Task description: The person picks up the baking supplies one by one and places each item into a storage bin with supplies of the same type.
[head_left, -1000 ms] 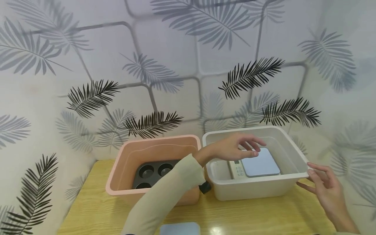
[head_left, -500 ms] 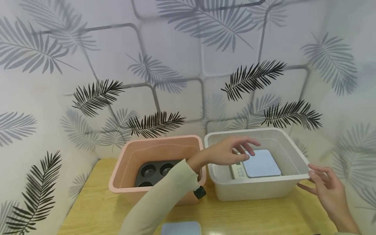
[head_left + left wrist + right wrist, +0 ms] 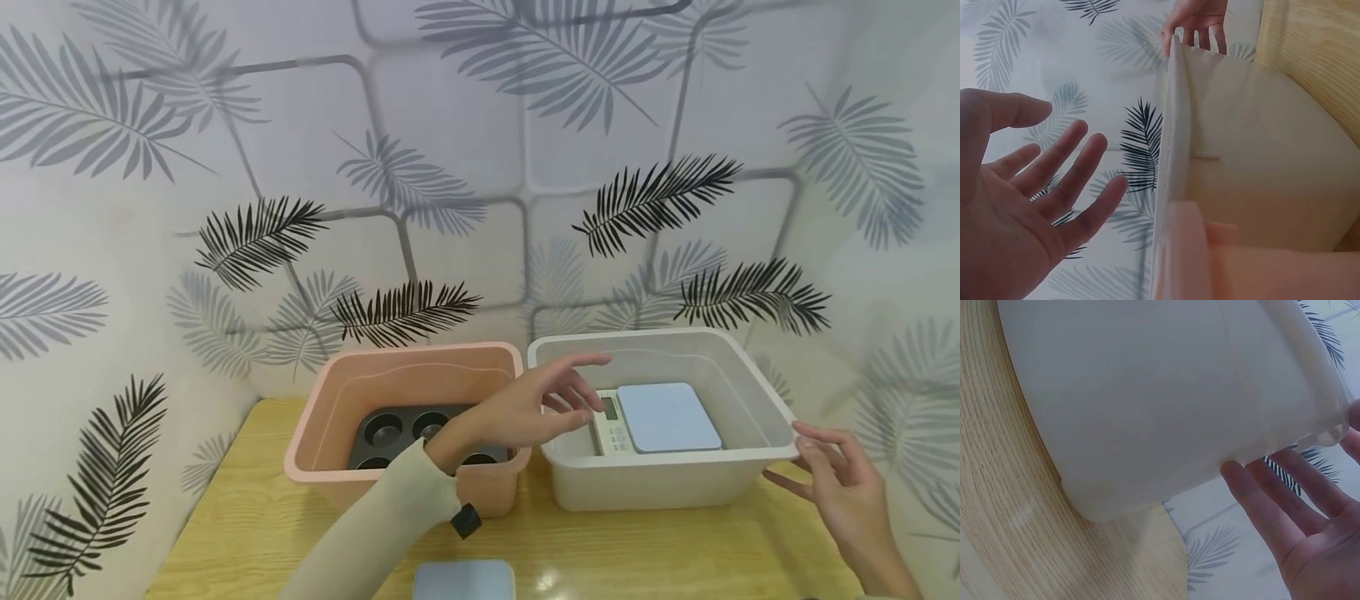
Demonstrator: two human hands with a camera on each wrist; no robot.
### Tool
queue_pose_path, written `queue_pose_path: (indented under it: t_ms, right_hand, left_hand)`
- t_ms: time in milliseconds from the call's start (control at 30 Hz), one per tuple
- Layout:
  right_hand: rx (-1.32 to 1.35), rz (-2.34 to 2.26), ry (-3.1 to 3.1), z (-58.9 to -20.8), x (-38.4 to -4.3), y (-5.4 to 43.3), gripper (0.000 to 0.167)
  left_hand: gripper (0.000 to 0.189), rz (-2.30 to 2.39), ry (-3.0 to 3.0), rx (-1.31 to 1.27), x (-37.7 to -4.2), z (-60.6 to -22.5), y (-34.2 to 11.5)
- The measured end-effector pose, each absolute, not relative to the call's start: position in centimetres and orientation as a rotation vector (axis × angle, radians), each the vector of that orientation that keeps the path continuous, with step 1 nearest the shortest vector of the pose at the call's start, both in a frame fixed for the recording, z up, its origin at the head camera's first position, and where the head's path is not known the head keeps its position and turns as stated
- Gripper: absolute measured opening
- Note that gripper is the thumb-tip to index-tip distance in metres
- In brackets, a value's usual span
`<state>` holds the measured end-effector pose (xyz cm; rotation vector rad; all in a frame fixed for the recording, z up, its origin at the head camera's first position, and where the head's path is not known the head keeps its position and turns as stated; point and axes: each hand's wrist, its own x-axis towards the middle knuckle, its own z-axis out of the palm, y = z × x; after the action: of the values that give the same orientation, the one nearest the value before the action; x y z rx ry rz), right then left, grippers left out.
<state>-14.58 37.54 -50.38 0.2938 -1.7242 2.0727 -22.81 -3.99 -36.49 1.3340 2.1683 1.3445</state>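
My left hand [image 3: 517, 408] hovers, fingers spread and holding nothing, above the adjoining rims of a peach plastic bin [image 3: 306, 442] and a white plastic bin [image 3: 645, 490]. The left wrist view shows its palm and loose fingers apart from the bins. At the white bin's right front corner my right hand [image 3: 846, 492] pinches the rim; in the right wrist view, fingers [image 3: 1250, 500] touch the outer wall. Inside the white bin lies a kitchen scale [image 3: 667, 417] with a pale blue platform and a cream button panel. A dark muffin tin [image 3: 405, 423] lies in the peach bin, partly hidden.
Both bins stand side by side on a wood-grain table [image 3: 232, 500], close to a wall [image 3: 450, 125] with a leaf pattern. A flat pale blue object [image 3: 465, 581] lies at the table's near edge, cut off by the frame.
My left hand has drawn back leftward from above the scale to over the bins' adjoining rims, uncovering the scale's panel. The right hand stays at the white bin's corner.
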Motion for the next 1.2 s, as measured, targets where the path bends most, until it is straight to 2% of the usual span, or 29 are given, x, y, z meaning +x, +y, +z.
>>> queue_pose_path:
  t_ms: [200, 400, 633, 833, 1200]
  right_hand:
    - [0.271, 2.083, -1.674, -50.5, -14.7, 37.1, 0.026]
    - [0.207, 2.056, -1.673, -50.3, -15.0, 36.8, 0.023]
    - [0.209, 2.060, -1.676, -50.4, -14.8, 36.7, 0.023]
    - [0.220, 2.084, -1.634, -50.8, -14.7, 36.7, 0.025]
    - [0.140, 2.039, -1.657, -50.8, -14.8, 36.7, 0.023]
  left_hand:
    - [0.057, 1.414, 2.237, 1.444, -19.9, -37.3, -6.2]
    - [0.058, 1.460, 2.281, 1.288, -17.4, -38.2, -8.4]
    - [0.054, 1.572, 2.179, 1.361, -16.0, -39.8, -10.1]
    - [0.053, 1.637, 2.107, 1.318, -14.9, -40.6, -11.2]
    - [0.049, 1.621, 2.113, 1.342, -12.9, -42.7, -11.2]
